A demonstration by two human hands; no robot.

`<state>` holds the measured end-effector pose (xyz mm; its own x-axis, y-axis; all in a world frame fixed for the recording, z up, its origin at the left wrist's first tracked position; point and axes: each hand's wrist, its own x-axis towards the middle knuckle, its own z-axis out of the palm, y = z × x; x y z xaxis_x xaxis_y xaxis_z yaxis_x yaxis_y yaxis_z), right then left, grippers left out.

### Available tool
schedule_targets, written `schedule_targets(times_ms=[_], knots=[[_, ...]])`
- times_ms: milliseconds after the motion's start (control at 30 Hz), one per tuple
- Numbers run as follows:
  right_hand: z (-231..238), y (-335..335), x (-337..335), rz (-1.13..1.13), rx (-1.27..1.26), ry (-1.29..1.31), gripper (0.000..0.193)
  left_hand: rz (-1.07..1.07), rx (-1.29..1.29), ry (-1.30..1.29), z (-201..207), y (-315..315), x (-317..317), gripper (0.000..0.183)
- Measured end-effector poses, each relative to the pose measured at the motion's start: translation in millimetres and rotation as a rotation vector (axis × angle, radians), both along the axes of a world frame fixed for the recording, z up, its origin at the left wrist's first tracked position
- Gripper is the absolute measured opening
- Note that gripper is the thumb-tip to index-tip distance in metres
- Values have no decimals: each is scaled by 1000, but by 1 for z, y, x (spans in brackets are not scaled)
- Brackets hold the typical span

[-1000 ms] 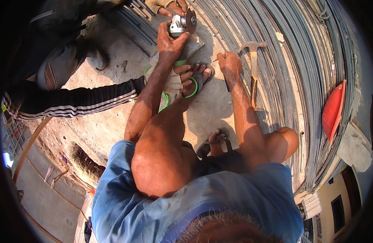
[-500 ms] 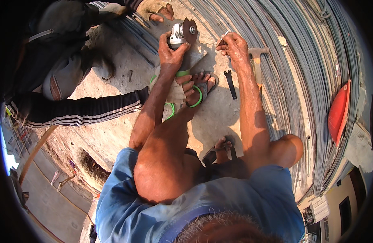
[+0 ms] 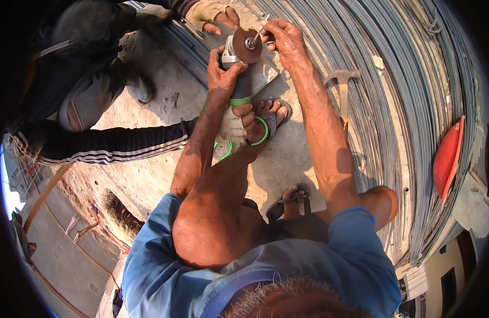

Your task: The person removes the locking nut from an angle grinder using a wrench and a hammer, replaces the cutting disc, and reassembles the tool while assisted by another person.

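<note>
My left hand [image 3: 223,71] is closed round the front of an angle grinder [image 3: 241,85], behind its brown cutting disc [image 3: 247,51]. The disc's edge is broken away in places. My right hand [image 3: 285,42] pinches a thin pale rod [image 3: 259,32], whose tip meets or nearly meets the metal nut [image 3: 250,43] at the disc's centre. Another person's gloved hand [image 3: 233,124] grips the grinder's green rear part. That person's other gloved hand [image 3: 215,18] is just beyond the disc.
Long steel bars [image 3: 398,106] curve along the right side. A hammer [image 3: 342,77] lies on them beside my right forearm, and a red bowl-shaped thing [image 3: 447,159] rests farther right. A green cord [image 3: 223,153] loops near my sandalled foot [image 3: 271,114]. The other person crouches at the left.
My right hand has moved up and left, bringing the rod to the disc's centre. The disc faces me more squarely. My forearm now hides the black flat spanner on the ground.
</note>
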<state>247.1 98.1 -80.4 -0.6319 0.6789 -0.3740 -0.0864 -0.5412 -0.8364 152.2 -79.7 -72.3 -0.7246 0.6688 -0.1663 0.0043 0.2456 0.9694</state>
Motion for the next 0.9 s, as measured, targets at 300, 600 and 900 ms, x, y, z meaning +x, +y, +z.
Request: schedule_targets(times_ms=[300, 600, 900], knots=[[4, -2, -12, 76, 238, 16, 14, -5, -7, -65, 1, -5, -4, 57], [14, -1, -13, 114, 462, -14, 16, 17, 7, -93, 4, -4, -2, 57], [11, -3, -13, 121, 448, 29, 18, 2, 0, -37, 1, -6, -4, 63]])
